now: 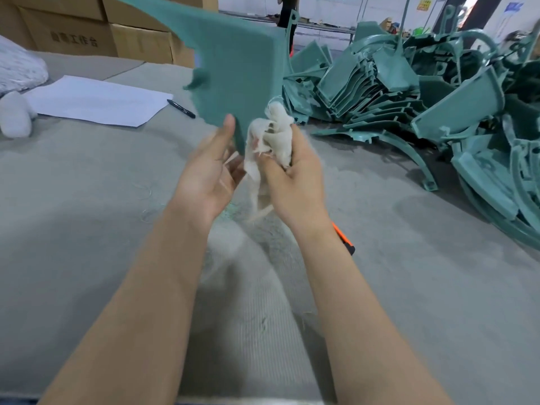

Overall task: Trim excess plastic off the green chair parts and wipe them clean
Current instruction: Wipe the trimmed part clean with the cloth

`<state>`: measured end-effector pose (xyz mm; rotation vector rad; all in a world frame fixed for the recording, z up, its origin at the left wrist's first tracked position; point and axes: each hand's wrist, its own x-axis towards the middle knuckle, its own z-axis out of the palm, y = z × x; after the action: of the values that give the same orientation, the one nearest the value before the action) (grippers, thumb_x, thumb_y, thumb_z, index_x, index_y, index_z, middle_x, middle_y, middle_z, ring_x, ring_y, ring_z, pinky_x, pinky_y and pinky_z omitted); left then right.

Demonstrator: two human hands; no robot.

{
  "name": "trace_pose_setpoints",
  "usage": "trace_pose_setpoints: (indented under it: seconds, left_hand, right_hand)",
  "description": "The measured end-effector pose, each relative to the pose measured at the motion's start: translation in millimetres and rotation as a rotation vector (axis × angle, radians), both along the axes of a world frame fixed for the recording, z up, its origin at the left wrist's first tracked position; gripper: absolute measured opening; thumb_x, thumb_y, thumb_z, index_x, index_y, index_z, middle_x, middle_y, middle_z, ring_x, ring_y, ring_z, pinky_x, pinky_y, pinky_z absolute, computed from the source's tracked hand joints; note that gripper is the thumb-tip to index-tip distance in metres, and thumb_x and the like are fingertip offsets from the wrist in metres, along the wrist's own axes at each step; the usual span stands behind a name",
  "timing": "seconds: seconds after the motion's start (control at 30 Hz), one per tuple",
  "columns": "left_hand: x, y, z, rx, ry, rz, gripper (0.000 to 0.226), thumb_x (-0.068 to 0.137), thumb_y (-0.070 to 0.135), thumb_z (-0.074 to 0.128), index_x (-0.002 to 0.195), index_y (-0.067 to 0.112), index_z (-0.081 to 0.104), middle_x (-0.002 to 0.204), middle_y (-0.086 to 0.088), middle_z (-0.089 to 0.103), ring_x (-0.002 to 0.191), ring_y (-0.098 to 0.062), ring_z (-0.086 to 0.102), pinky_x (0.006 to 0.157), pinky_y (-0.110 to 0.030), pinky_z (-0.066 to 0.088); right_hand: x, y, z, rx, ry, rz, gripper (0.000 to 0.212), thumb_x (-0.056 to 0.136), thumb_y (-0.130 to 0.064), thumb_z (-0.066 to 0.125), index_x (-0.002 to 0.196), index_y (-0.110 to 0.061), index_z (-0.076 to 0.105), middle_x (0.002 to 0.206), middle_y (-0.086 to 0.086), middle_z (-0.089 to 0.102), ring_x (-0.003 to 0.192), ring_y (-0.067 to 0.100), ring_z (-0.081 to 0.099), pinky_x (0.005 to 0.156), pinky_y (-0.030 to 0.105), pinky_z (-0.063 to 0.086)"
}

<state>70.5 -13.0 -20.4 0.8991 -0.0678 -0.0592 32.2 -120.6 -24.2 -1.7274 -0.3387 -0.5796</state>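
Left hand (204, 173) pinches green part (233, 62); right hand (295, 182) grips cloth (274, 133).

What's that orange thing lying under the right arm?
An orange-and-black tool on the grey table. Only one end shows. The right forearm covers the rest, so what kind of tool it is cannot be told.
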Motion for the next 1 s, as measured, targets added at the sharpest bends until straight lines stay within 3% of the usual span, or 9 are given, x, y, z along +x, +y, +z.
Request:
trace_pose_setpoints:
  seconds: [0.17, 0.27, 0.37, 0.5, 0.6, 0.7, 0.83, 0.93, 1.0]
  left_hand:
    - [-0.9, 22.5, 5.1, -0.059, 0.052, 0.002, 0.073, 0.09, 0.067, 0.041, 0.139, 0.013, 0.04, 0.132, -0.009, 0.055, 0.114, -0.021, 0.062, 0.097, -0.046, 0.049]
    - [-9.3, 20.4, 10.2, -0.121, -0.055, -0.147, 0.066, 0.088, 0.07, 0.035, 0.117, 0.013, 0.053, 0.105, -0.005, 0.066, 0.093, -0.021, 0.068, 0.079, -0.038, 0.056]
    - [-14.4, 9.7, 11.7, -0.084, -0.15, -0.276, 0.069, 0.085, 0.07, 0.028, 0.109, 0.011, 0.054, 0.1, -0.007, 0.054, 0.099, -0.023, 0.058, 0.086, -0.036, 0.053]
    - [-16.4, -0.2, 12.2, -0.035, -0.035, -0.267, 0.057, 0.093, 0.061, 0.04, 0.083, 0.009, 0.062, 0.076, -0.005, 0.064, 0.079, -0.018, 0.066, 0.075, -0.031, 0.056]
    - [-12.1, -3.2, 8.3, -0.006, -0.043, -0.026, 0.027, 0.1, 0.027, 0.047, 0.108, 0.005, 0.061, 0.098, -0.01, 0.07, 0.089, -0.021, 0.068, 0.081, -0.033, 0.057]
    - [-14.0, -5.3, 6.6, 0.101, -0.078, 0.049, 0.025, 0.1, 0.019, 0.048, 0.119, 0.007, 0.06, 0.112, -0.009, 0.07, 0.097, -0.021, 0.07, 0.081, -0.034, 0.058]
    - [-19.4, -8.9, 5.8, 0.245, -0.075, -0.028, 0.021, 0.098, 0.019, 0.053, 0.112, 0.009, 0.064, 0.1, -0.005, 0.074, 0.088, -0.019, 0.072, 0.07, -0.031, 0.059]
    - [-23.6, -18.9, 5.3, 0.302, -0.139, -0.083, 0.022, 0.1, 0.018, 0.047, 0.113, 0.01, 0.063, 0.098, -0.002, 0.073, 0.088, -0.013, 0.071, 0.079, -0.028, 0.058]
    - [-24.6, -14.8, 2.6, 0.271, -0.147, -0.08, 0.039, 0.101, 0.039, 0.04, 0.127, 0.014, 0.056, 0.112, 0.005, 0.068, 0.104, -0.006, 0.065, 0.096, -0.023, 0.05]
  right_hand:
    - [-0.2, -23.6, 2.5, -0.382, -0.218, -0.254, 0.006, 0.083, -0.008, 0.057, 0.088, -0.005, 0.059, 0.077, -0.004, 0.052, 0.073, 0.017, 0.046, 0.062, 0.025, 0.029]
    - [-2.7, -18.3, 6.3, -0.479, -0.291, -0.227, 0.012, 0.087, -0.02, 0.053, 0.079, -0.012, 0.057, 0.077, -0.003, 0.051, 0.077, 0.018, 0.043, 0.065, 0.024, 0.029]
    - [-1.9, -6.0, 3.8, -0.528, -0.285, -0.182, 0.019, 0.089, -0.021, 0.06, 0.077, -0.006, 0.063, 0.084, -0.001, 0.049, 0.083, 0.024, 0.045, 0.07, 0.029, 0.033]
    - [-3.0, 0.0, 1.5, -0.437, -0.22, -0.111, 0.009, 0.087, -0.012, 0.058, 0.083, -0.005, 0.061, 0.079, -0.004, 0.047, 0.072, 0.014, 0.044, 0.063, 0.025, 0.03]
    - [-3.1, -3.1, 4.7, -0.301, -0.117, -0.141, 0.016, 0.089, -0.005, 0.057, 0.099, -0.016, 0.049, 0.085, -0.006, 0.053, 0.07, 0.012, 0.051, 0.061, 0.023, 0.04]
    - [-2.3, -19.0, 11.7, 0.124, -0.055, -0.29, 0.039, 0.09, 0.004, 0.053, 0.107, -0.029, 0.04, 0.098, -0.007, 0.056, 0.074, 0.009, 0.063, 0.062, 0.025, 0.053]
    - [2.2, -38.9, 11.8, 0.052, -0.115, -0.631, 0.026, 0.084, 0.001, 0.057, 0.101, -0.018, 0.054, 0.108, 0.003, 0.054, 0.087, 0.006, 0.049, 0.077, 0.008, 0.039]
    - [3.9, -17.6, 5.0, -0.182, -0.074, -0.532, 0.035, 0.093, -0.013, 0.059, 0.125, 0.001, 0.056, 0.139, 0.017, 0.046, 0.126, 0.019, 0.045, 0.107, 0.012, 0.026]
    - [-1.9, 14.4, -0.8, -0.359, -0.08, -0.309, 0.044, 0.1, -0.017, 0.045, 0.138, 0.005, 0.044, 0.152, 0.022, 0.034, 0.144, 0.028, 0.028, 0.116, 0.018, 0.007]
